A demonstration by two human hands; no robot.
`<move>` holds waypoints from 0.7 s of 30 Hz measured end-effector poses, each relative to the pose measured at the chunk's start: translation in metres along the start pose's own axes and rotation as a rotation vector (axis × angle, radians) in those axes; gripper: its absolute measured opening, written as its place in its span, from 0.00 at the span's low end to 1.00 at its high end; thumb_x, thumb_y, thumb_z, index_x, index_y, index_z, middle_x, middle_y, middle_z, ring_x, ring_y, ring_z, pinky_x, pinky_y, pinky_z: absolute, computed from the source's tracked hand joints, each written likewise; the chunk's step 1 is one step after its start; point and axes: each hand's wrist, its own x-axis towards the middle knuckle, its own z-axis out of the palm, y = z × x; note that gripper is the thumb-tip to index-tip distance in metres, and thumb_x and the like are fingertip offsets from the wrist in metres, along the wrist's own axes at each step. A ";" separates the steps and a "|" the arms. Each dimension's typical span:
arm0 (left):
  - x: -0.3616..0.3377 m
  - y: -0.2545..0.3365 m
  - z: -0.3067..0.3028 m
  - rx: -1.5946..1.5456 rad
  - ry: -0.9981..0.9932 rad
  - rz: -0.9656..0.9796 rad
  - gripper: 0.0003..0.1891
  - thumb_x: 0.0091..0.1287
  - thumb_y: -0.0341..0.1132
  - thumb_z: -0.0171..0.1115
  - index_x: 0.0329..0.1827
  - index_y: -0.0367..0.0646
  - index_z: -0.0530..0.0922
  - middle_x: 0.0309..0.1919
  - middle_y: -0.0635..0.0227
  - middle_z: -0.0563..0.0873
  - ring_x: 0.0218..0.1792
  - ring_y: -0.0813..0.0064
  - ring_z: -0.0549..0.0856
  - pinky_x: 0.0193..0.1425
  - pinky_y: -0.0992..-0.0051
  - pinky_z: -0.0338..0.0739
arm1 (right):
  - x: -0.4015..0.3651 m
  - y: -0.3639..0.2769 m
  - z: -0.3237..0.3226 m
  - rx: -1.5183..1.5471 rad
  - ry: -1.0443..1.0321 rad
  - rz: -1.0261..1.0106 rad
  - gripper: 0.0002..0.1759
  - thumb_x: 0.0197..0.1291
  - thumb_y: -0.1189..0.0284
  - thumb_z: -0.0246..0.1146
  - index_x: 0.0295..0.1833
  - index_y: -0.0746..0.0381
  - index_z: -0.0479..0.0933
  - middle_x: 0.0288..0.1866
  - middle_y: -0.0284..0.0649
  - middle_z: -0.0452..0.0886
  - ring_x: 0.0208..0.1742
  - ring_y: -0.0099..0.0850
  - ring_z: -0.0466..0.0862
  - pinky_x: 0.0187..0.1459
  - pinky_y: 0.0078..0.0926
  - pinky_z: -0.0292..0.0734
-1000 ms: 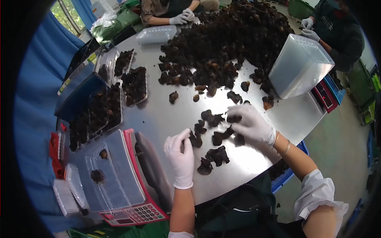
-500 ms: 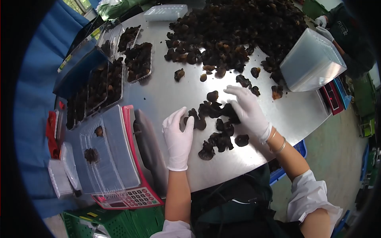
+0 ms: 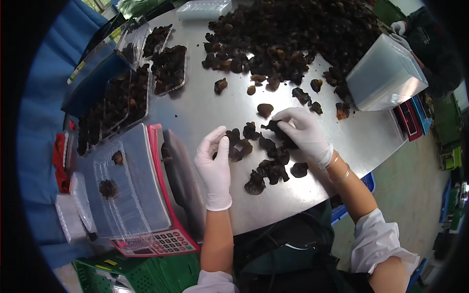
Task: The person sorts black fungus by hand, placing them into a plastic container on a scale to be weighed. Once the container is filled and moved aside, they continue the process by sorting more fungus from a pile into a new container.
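My left hand (image 3: 214, 166), in a white glove, has its thumb and fingers pinched together at the left end of a loose group of dark wood ear mushrooms (image 3: 238, 150). A bit of dark mushroom shows between the fingers. Across the group my right hand (image 3: 305, 134), gloved too, pinches a wood ear mushroom (image 3: 273, 126) between thumb and fingertips. More pieces lie between and below the hands, with a single mushroom (image 3: 299, 170) under the right wrist. Another brownish mushroom (image 3: 265, 110) rests just beyond the right fingertips.
A large wood ear heap (image 3: 293, 34) covers the back of the metal table (image 3: 205, 107). At left are filled clear trays (image 3: 168, 71) and a pink-edged scale (image 3: 166, 195) bearing a clear tray (image 3: 119, 190). Stacked clear containers (image 3: 386, 73) stand right. A co-worker's gloved hand (image 3: 398, 27) shows beyond.
My left hand has gone from spread fingers to a pinch at the mushrooms. My right fingers have closed and lifted a piece slightly. Some mushrooms between the hands have shifted.
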 end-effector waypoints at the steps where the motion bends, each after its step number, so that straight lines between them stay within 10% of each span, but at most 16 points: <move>1: 0.000 0.001 0.000 -0.175 0.046 -0.078 0.11 0.71 0.22 0.66 0.55 0.36 0.85 0.48 0.65 0.89 0.48 0.78 0.87 0.58 0.77 0.81 | -0.006 -0.009 -0.001 0.267 0.091 0.150 0.08 0.70 0.76 0.62 0.51 0.60 0.84 0.45 0.33 0.86 0.46 0.26 0.84 0.56 0.31 0.77; 10: -0.001 0.001 -0.002 -0.225 0.020 -0.115 0.13 0.75 0.26 0.63 0.60 0.36 0.83 0.55 0.66 0.87 0.56 0.79 0.84 0.64 0.78 0.77 | -0.037 -0.021 -0.027 0.682 0.254 0.305 0.10 0.73 0.73 0.62 0.55 0.65 0.80 0.49 0.33 0.83 0.52 0.24 0.81 0.60 0.25 0.75; 13: -0.001 0.000 -0.002 -0.244 0.023 -0.102 0.13 0.75 0.26 0.63 0.60 0.36 0.83 0.55 0.66 0.87 0.56 0.79 0.84 0.64 0.78 0.77 | -0.065 -0.012 -0.040 1.637 0.334 -0.012 0.11 0.73 0.68 0.61 0.55 0.61 0.80 0.47 0.34 0.82 0.48 0.27 0.80 0.62 0.30 0.73; 19: 0.000 0.001 0.003 -0.239 0.043 -0.097 0.12 0.74 0.22 0.62 0.58 0.34 0.84 0.52 0.63 0.88 0.54 0.76 0.86 0.63 0.77 0.80 | -0.072 -0.007 -0.036 1.069 0.376 0.165 0.12 0.74 0.65 0.58 0.52 0.59 0.83 0.40 0.35 0.83 0.47 0.28 0.82 0.58 0.29 0.75; 20: -0.001 0.001 0.003 -0.234 0.039 -0.101 0.12 0.74 0.22 0.62 0.58 0.34 0.84 0.52 0.63 0.88 0.54 0.76 0.86 0.63 0.77 0.80 | -0.059 -0.004 -0.039 0.307 0.237 0.308 0.12 0.73 0.66 0.61 0.49 0.62 0.85 0.36 0.37 0.82 0.46 0.28 0.84 0.51 0.27 0.78; 21: 0.000 0.001 0.003 -0.245 0.040 -0.099 0.12 0.74 0.22 0.62 0.58 0.34 0.84 0.52 0.63 0.88 0.54 0.77 0.86 0.63 0.77 0.79 | -0.043 -0.018 -0.021 0.325 0.247 0.316 0.12 0.66 0.65 0.66 0.47 0.62 0.86 0.38 0.37 0.82 0.48 0.30 0.84 0.52 0.29 0.77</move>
